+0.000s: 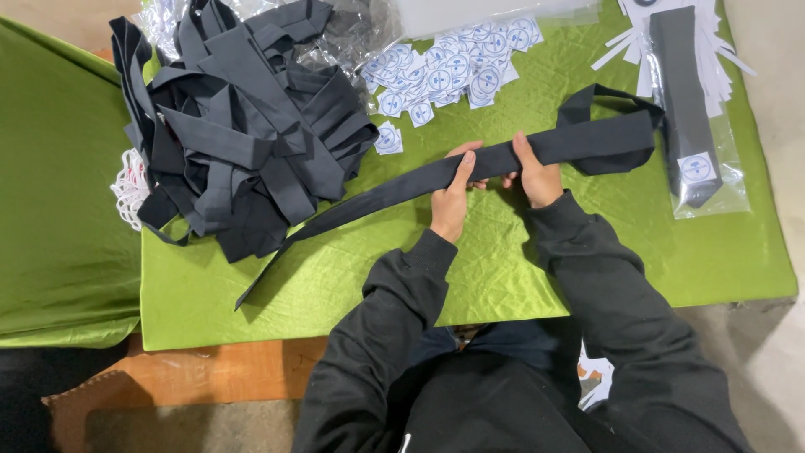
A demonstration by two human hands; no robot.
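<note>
A long dark grey necktie (394, 189) lies stretched across the green cloth (503, 268), its narrow end pointing to the lower left and its wide end looped back at the right. My left hand (454, 197) grips the tie near its middle, thumb on top. Right beside it, my right hand (534, 174) pinches the same tie, fingers wrapped over its upper edge. Both arms wear black sleeves.
A heap of dark neckties (243, 126) fills the left of the cloth. Several round white-and-blue stickers (449, 71) lie at the back centre. A packed tie in a clear bag (692, 126) rests at the right on white paper strips. White netting (130, 186) sits at the left edge.
</note>
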